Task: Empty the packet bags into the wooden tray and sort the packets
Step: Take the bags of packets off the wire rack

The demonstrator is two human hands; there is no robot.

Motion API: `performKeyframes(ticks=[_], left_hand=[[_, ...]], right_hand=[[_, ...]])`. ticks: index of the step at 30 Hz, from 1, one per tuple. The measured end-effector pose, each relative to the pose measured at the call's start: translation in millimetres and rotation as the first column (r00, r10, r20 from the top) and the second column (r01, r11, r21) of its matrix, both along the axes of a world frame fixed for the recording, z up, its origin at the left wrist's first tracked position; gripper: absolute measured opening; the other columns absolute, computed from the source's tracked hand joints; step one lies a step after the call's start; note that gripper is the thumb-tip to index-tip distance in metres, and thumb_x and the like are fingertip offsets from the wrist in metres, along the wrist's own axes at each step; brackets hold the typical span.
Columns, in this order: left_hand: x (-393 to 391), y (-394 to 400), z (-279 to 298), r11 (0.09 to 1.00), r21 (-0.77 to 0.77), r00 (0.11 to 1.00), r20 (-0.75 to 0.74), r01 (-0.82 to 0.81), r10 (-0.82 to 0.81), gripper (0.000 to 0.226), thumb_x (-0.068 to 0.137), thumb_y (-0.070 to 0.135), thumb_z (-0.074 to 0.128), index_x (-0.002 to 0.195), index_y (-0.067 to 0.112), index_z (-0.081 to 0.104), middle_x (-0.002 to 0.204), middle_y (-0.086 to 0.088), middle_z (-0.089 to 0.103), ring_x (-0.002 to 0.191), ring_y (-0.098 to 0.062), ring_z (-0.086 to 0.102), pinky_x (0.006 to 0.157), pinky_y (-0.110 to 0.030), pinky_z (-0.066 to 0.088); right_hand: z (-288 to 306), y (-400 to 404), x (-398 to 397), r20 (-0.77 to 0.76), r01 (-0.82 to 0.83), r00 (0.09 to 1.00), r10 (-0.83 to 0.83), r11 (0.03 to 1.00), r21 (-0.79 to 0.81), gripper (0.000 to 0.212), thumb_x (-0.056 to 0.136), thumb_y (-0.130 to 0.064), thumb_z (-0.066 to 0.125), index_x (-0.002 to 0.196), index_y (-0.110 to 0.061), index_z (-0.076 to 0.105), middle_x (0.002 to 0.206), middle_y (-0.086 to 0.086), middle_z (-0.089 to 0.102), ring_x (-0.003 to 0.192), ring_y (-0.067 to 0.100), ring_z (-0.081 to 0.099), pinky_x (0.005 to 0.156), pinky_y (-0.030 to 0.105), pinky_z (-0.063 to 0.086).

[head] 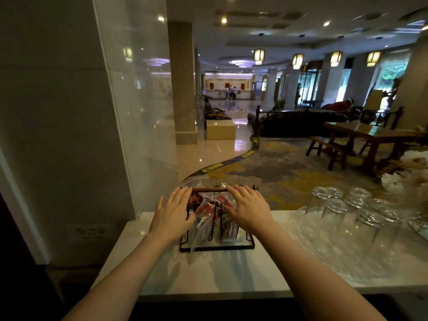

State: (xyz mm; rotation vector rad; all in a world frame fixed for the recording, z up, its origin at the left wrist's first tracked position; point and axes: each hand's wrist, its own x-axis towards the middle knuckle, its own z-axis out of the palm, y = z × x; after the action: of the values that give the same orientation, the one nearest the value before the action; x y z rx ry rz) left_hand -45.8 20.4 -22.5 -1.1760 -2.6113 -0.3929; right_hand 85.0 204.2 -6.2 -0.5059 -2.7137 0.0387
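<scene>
Where the white stone counter (215, 269) runs under the window glass, a small black wire-frame rack with a brown wooden top rail (209, 189) stands on it, and everything else is placed here against that rack. Inside the rack, upright between its wire dividers, sit clear plastic bags of red, white and black packets (205, 213); one bag's crinkled plastic spills down toward the rack's front base bar. Another clear plastic bag (192, 181) shows just behind the rack's left rear corner.

The left hand (172, 214) lies against the rack's left end, fingers straight and close together, fingertips reaching up to the rail's left tip, palm pressed flat to the side of the bagged packets; it grips nothing. The right hand (249, 208) rests over the rack's right half, fingers extended and slightly spread, tips touching the wooden rail, the thumb lying along the front of the packets. Whether that thumb pinches any plastic cannot be told.

To the right of the rack, well apart, a cluster of clear drinking glasses (347, 214) stands upside down on a round clear glass tray (308, 249).
</scene>
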Motion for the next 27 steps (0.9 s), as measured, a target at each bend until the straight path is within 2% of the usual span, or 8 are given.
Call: performKeyframes(ticks=[5,8,11,17,19,22,24,27], left_hand=[[-3.0,6.7,-0.5,0.999,-0.017,0.999,-0.002,-0.04,0.04,0.077,0.089,0.058,0.042,0.151,0.027,0.008,0.159,0.006,0.01,0.147,-0.015,0.006,0.117,-0.052,0.015],[-0.6,13.2,-2.2,0.997,-0.011,0.997,-0.018,-0.071,0.071,0.079,0.087,0.056,0.048,0.15,0.028,0.009,0.157,0.006,0.015,0.146,-0.017,0.009,0.116,-0.052,0.021],[0.7,14.1,-3.6,0.996,0.011,0.994,-0.063,-0.087,0.088,0.078,0.087,0.051,0.054,0.149,0.028,0.013,0.155,0.006,0.021,0.144,-0.018,0.015,0.115,-0.049,0.025],[-2.9,13.9,-2.1,0.997,0.012,0.991,-0.106,-0.076,0.076,0.073,0.089,0.043,0.056,0.148,0.028,0.016,0.153,0.006,0.025,0.143,-0.017,0.019,0.114,-0.049,0.027],[-4.7,13.9,-2.7,0.997,0.022,0.992,-0.108,-0.068,0.07,0.074,0.088,0.044,0.055,0.149,0.029,0.016,0.153,0.006,0.025,0.143,-0.017,0.019,0.114,-0.048,0.026],[-8.7,12.1,-5.1,0.998,0.032,0.991,-0.126,-0.047,0.05,0.074,0.088,0.047,0.055,0.148,0.029,0.017,0.152,0.006,0.027,0.142,-0.017,0.021,0.114,-0.045,0.027],[-8.2,10.7,-6.4,0.999,0.038,0.99,-0.134,-0.035,0.04,0.072,0.089,0.047,0.052,0.148,0.028,0.016,0.153,0.006,0.025,0.142,-0.017,0.02,0.114,-0.043,0.026],[-8.1,10.2,-8.6,0.999,0.039,0.99,-0.135,-0.032,0.037,0.07,0.09,0.049,0.048,0.148,0.027,0.016,0.153,0.005,0.025,0.143,-0.018,0.02,0.113,-0.046,0.027]], right_hand=[[7.8,7.0,-2.0,-0.031,-0.055,0.998,0.057,0.997,0.059,0.055,0.094,-0.054,0.033,0.144,-0.032,0.029,0.136,-0.002,0.05,0.123,0.024,0.044,0.1,0.038,0.04],[12.9,14.9,-9.4,-0.042,-0.051,0.998,0.053,0.997,0.059,0.052,0.092,-0.055,0.035,0.138,-0.032,0.037,0.125,0.0,0.055,0.114,0.024,0.048,0.088,0.038,0.047],[25.3,15.7,-26.9,-0.081,-0.055,0.995,0.05,0.997,-0.055,0.049,0.091,-0.051,0.043,0.134,-0.025,0.043,0.125,0.005,0.055,0.116,0.027,0.048,0.088,0.042,0.049],[32.7,-0.6,-82.7,-0.022,-0.107,0.994,0.107,0.918,-0.382,0.054,0.09,-0.046,0.05,0.138,-0.023,0.038,0.135,0.006,0.052,0.117,0.026,0.053,0.09,0.045,0.05],[31.4,-7.5,-95.3,-0.014,-0.074,0.997,0.074,0.92,-0.385,0.048,0.092,-0.044,0.048,0.135,-0.024,0.041,0.127,0.005,0.058,0.112,0.026,0.057,0.083,0.041,0.05],[28.3,-12.6,-109.7,-0.001,0.014,1.0,-0.016,0.912,-0.411,0.029,0.093,-0.035,0.046,0.117,-0.026,0.06,0.108,0.004,0.067,0.095,0.026,0.063,0.076,0.038,0.052],[29.8,-10.7,-118.2,-0.04,0.025,0.998,-0.053,0.853,-0.521,0.025,0.093,-0.031,0.046,0.106,-0.025,0.067,0.101,0.003,0.069,0.091,0.024,0.064,0.078,0.039,0.054],[44.4,-5.4,-121.8,-0.259,-0.171,0.963,-0.072,0.582,-0.795,0.021,0.096,-0.025,0.047,0.091,-0.018,0.065,0.099,0.009,0.071,0.09,0.023,0.067,0.082,0.042,0.056]])
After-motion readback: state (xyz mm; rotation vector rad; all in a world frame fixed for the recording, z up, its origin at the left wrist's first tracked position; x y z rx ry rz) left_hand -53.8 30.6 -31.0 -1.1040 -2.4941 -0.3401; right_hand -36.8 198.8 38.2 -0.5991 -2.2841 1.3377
